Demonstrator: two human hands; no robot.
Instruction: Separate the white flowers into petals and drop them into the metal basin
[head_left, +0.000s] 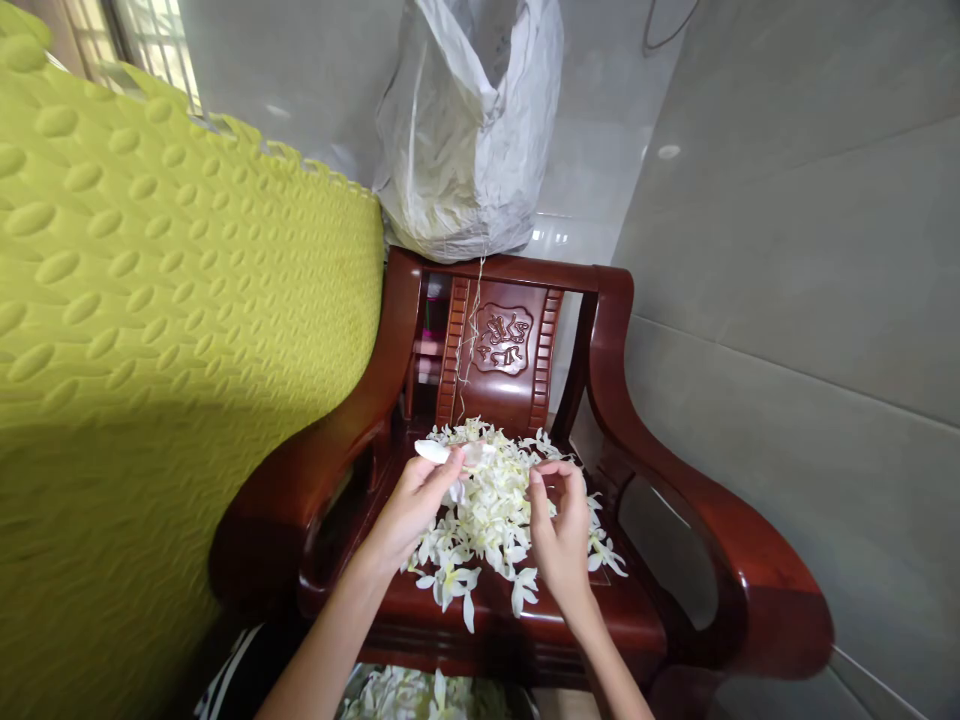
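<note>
Bare forearms (pixel 330 640), pointed-petalled white flowers (pixel 491 510)

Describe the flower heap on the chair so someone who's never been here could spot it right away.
Find the dark red wooden chair beside the yellow mat. On its seat, before the carved backrest, a loose heap of white flowers shows between the left hand and right hand. Unlike the other flowers at the picture's bottom edge, these lie directly on the seat.
</note>
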